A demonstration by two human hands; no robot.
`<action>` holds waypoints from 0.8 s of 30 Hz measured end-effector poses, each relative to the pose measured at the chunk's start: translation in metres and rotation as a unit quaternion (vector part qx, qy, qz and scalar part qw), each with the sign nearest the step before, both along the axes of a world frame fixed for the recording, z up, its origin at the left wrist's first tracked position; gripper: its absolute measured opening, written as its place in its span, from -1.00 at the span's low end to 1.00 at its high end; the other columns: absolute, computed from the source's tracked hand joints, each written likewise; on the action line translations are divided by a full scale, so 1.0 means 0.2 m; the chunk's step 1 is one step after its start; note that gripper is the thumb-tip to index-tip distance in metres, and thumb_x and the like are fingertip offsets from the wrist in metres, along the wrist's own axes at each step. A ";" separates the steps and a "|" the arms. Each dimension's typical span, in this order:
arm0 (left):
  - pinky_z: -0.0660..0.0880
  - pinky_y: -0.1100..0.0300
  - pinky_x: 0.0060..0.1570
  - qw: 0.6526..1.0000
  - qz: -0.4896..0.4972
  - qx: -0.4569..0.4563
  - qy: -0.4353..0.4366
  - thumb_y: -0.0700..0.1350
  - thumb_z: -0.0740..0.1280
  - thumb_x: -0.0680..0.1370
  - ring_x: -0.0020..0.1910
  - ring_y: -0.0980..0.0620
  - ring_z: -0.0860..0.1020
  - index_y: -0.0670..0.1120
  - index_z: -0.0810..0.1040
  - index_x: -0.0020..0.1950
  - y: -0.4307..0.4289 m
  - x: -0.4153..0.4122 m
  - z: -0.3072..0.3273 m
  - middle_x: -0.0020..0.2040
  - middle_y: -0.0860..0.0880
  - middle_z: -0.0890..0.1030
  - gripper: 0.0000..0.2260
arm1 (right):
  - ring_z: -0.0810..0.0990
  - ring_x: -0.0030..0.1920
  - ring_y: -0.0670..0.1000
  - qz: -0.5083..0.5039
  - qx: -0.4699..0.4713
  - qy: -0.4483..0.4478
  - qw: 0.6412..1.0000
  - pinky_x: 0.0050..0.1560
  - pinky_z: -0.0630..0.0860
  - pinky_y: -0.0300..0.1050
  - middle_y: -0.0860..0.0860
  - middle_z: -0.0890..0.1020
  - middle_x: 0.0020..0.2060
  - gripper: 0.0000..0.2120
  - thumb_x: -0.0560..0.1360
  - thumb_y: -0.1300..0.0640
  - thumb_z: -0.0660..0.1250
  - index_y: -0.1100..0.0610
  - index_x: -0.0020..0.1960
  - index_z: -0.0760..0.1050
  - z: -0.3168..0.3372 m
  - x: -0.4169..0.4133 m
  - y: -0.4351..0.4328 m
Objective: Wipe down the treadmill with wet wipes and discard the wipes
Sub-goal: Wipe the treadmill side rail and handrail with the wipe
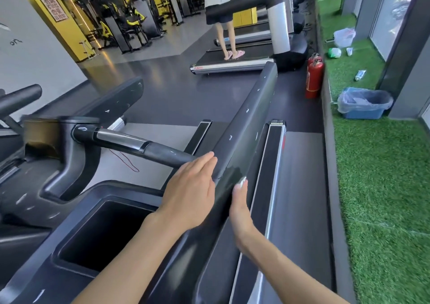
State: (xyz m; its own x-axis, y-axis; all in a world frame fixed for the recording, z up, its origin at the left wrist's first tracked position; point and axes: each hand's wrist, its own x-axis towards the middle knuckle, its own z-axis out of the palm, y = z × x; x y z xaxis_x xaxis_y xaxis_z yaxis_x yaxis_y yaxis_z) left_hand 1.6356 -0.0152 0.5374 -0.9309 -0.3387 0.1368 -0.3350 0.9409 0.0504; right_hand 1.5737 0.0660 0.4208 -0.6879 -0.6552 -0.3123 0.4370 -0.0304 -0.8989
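Note:
The treadmill's long dark right handrail (246, 108) runs away from me toward the upper right. My left hand (190, 194) lies flat with straight fingers on the rail's inner side near its lower end. My right hand (242, 208) presses against the rail's outer side, fingers straight. A small white bit of wet wipe (242, 182) shows at its fingertips; the remainder is hidden under the hand. On the green turf to the right stands a blue bin (365, 104) with a clear liner.
The console's dark cup tray (102, 231) and a cross handlebar (139, 145) lie left of my hands. Two red fire extinguishers (314, 78) stand by the turf ledge. A person (223, 13) stands on the neighbouring treadmill ahead. A green-white packet (335, 53) lies on the turf.

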 end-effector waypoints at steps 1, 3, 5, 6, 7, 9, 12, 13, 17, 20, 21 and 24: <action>0.08 0.28 0.43 1.000 -0.001 0.003 -0.001 -0.15 0.07 0.67 0.52 0.08 0.17 -0.06 0.19 0.58 0.00 0.00 0.00 0.60 0.09 0.14 -0.55 | 0.07 0.47 -0.37 0.005 -0.005 -0.003 1.000 0.54 -0.09 -0.10 -0.53 0.10 0.45 -0.51 0.64 -0.23 -0.11 -0.39 0.52 -0.18 0.00 0.02 0.01; 0.10 0.28 0.42 1.000 -0.001 0.006 -0.003 -0.17 0.08 0.66 0.51 0.07 0.19 -0.07 0.21 0.57 -0.01 0.00 -0.01 0.60 0.09 0.15 -0.55 | -0.12 0.50 -0.38 0.023 -0.010 0.025 0.999 0.57 -0.15 -0.06 -0.51 -0.10 0.49 -0.43 0.61 -0.30 -0.10 -0.36 0.54 -0.28 -0.02 0.14 0.06; 0.14 0.26 0.41 1.000 0.001 0.008 -0.008 -0.19 0.11 0.65 0.49 0.04 0.24 -0.09 0.25 0.56 -0.01 0.00 -0.01 0.59 0.06 0.20 -0.55 | -0.29 0.49 -0.37 0.058 -0.004 0.047 0.997 0.57 -0.22 -0.06 -0.48 -0.29 0.47 -0.38 0.61 -0.32 -0.12 -0.30 0.53 -0.39 -0.02 0.23 0.12; 0.16 0.24 0.41 1.000 0.002 0.009 -0.010 -0.20 0.12 0.64 0.48 0.03 0.26 -0.11 0.26 0.55 -0.01 0.00 -0.02 0.58 0.05 0.22 -0.55 | -0.32 0.48 -0.36 0.066 -0.002 0.053 0.996 0.57 -0.23 -0.06 -0.47 -0.33 0.46 -0.38 0.61 -0.32 -0.13 -0.29 0.52 -0.41 -0.03 0.22 0.13; 0.17 0.23 0.41 1.000 0.002 0.007 -0.010 -0.20 0.13 0.64 0.48 0.02 0.27 -0.12 0.27 0.54 -0.01 0.00 -0.02 0.57 0.04 0.23 -0.55 | -0.33 0.48 -0.34 0.071 0.002 0.054 0.996 0.57 -0.24 -0.05 -0.46 -0.34 0.46 -0.39 0.63 -0.31 -0.14 -0.27 0.53 -0.41 -0.02 0.17 0.12; 0.16 0.22 0.43 1.000 0.000 0.004 -0.011 -0.20 0.13 0.64 0.48 0.01 0.27 -0.12 0.27 0.55 -0.01 0.00 -0.02 0.58 0.03 0.22 -0.55 | -0.32 0.51 -0.30 0.044 0.017 0.056 0.997 0.58 -0.24 -0.02 -0.42 -0.32 0.48 -0.44 0.67 -0.24 -0.15 -0.24 0.55 -0.38 0.00 0.01 0.06; 0.14 0.22 0.44 1.000 -0.002 0.007 -0.012 -0.18 0.12 0.65 0.49 0.02 0.25 -0.11 0.25 0.56 -0.01 -0.01 -0.03 0.59 0.05 0.19 -0.55 | -0.26 0.54 -0.26 0.000 0.031 0.043 0.999 0.58 -0.21 0.01 -0.38 -0.26 0.52 -0.45 0.68 -0.18 -0.15 -0.23 0.57 -0.34 0.03 -0.17 -0.02; 0.15 0.22 0.43 1.000 -0.003 0.006 -0.011 -0.18 0.12 0.65 0.49 0.02 0.25 -0.11 0.25 0.55 -0.01 -0.01 -0.03 0.59 0.05 0.19 -0.55 | -0.27 0.53 -0.28 -0.004 0.025 0.052 0.998 0.57 -0.22 -0.04 -0.36 -0.27 0.53 -0.45 0.69 -0.16 -0.14 -0.22 0.57 -0.35 0.05 -0.15 -0.02; 0.23 0.19 0.40 1.000 -0.001 0.001 -0.007 -0.20 0.15 0.63 0.45 -0.01 0.32 -0.12 0.30 0.53 -0.02 -0.01 -0.04 0.56 0.03 0.26 -0.56 | -0.39 0.43 -0.42 0.040 -0.031 0.181 0.982 0.44 -0.31 -0.41 -0.35 -0.43 0.46 -0.46 0.72 0.00 -0.11 -0.17 0.48 -0.45 0.03 0.13 0.10; 0.23 0.19 0.40 1.000 -0.002 0.001 -0.008 -0.20 0.15 0.63 0.45 0.00 0.31 -0.12 0.30 0.54 -0.02 -0.01 -0.04 0.56 0.03 0.26 -0.56 | -0.40 0.44 -0.39 0.048 -0.020 0.223 0.973 0.35 -0.33 -0.55 -0.30 -0.43 0.47 -0.45 0.72 0.04 -0.10 -0.06 0.53 -0.41 0.01 0.06 0.07; 0.21 0.20 0.42 1.000 -0.002 0.001 -0.009 -0.19 0.15 0.63 0.46 0.01 0.30 -0.12 0.28 0.54 -0.02 -0.01 -0.04 0.57 0.03 0.25 -0.55 | -0.40 0.46 -0.36 0.036 -0.013 0.224 0.974 0.34 -0.33 -0.56 -0.28 -0.40 0.48 -0.45 0.72 0.05 -0.11 -0.01 0.56 -0.38 0.02 -0.01 0.03; 0.16 0.23 0.43 1.000 -0.001 -0.002 -0.012 -0.18 0.13 0.64 0.48 0.03 0.27 -0.11 0.26 0.55 -0.01 0.00 -0.04 0.58 0.04 0.22 -0.55 | -0.36 0.48 -0.33 -0.014 0.003 0.200 0.980 0.39 -0.32 -0.52 -0.27 -0.31 0.50 -0.47 0.73 0.07 -0.12 0.03 0.59 -0.31 0.04 -0.16 -0.04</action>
State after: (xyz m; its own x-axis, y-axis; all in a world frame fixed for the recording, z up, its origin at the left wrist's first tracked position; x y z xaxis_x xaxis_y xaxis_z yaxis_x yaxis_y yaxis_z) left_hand 1.6349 -0.0178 0.5295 -0.9343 -0.3370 0.1163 -0.3348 0.9415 0.0388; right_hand 1.5417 0.0584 0.4291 -0.7740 -0.6329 -0.0171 0.0486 -0.0324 -0.9983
